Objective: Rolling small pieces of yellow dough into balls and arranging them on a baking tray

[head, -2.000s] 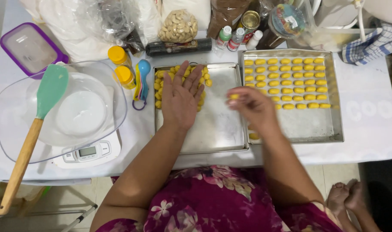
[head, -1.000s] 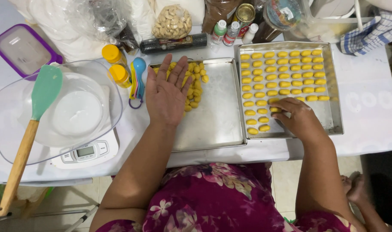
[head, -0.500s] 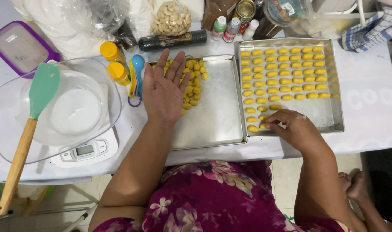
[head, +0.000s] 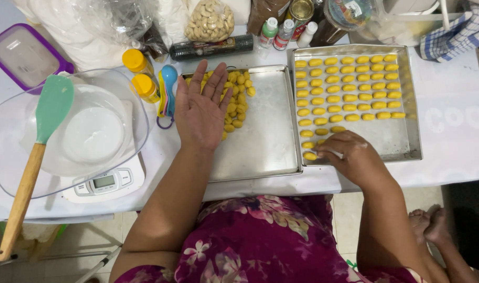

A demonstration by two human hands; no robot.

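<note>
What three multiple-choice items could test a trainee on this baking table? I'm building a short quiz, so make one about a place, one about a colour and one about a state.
1. Where does the left hand rest?
A. On the pile of yellow pieces in the left tray
B. In the bowl
C. On the scale

2. What colour is the spatula head?
A. Red
B. Green
C. Black

3. How is the right tray filled?
A. Bare
B. Fully covered
C. Neat rows in part, the near right part bare

Answers: 1 A, the palm lies flat at the pile's left edge. 2 B, it is mint green on a wooden handle. 3 C, the right hand is at the unfinished near-left rows.
</note>
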